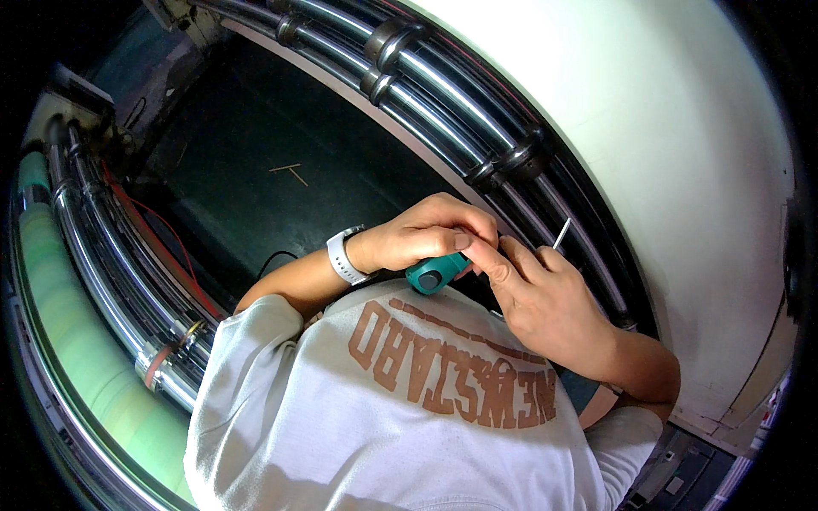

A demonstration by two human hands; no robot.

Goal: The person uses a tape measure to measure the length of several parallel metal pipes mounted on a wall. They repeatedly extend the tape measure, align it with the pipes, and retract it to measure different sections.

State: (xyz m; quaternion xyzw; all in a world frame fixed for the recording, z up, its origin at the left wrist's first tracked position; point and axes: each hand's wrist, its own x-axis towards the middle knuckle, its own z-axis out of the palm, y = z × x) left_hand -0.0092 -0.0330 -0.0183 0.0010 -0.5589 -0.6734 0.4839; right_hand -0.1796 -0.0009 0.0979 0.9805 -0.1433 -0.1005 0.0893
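Landmark: the chrome rollers (467, 95) that run diagonally from upper left to lower right, dark collars (520, 157) clamped along them. We've got the green tool (443, 269) in close to our body, left of the rollers' lower half, just above the chest of our white shirt (341, 426). It's a rounded teal body with a black round part on its lower end; the upper end is hidden by our fingers.

Left hand (430, 230): left of the rollers, palm down, fingers curled closed over the tool's upper end. White watch (342, 258) on that wrist. Right hand (545, 289): nearer the rollers, overlapping their lower stretch in view, fingers bent, leading fingers meeting the left ones. Thin white rod (562, 232) pokes up past its knuckles, against the rollers. We can't tell if that hand grips the rod or tool; fingertips are covered.

Around us: white panel (665, 128) right of the rollers. Left of them, a dark floor (230, 196) with a few thin pale sticks (287, 168). Farther left, a red cable (179, 238), a second roller set, then a pale green roller (77, 324).
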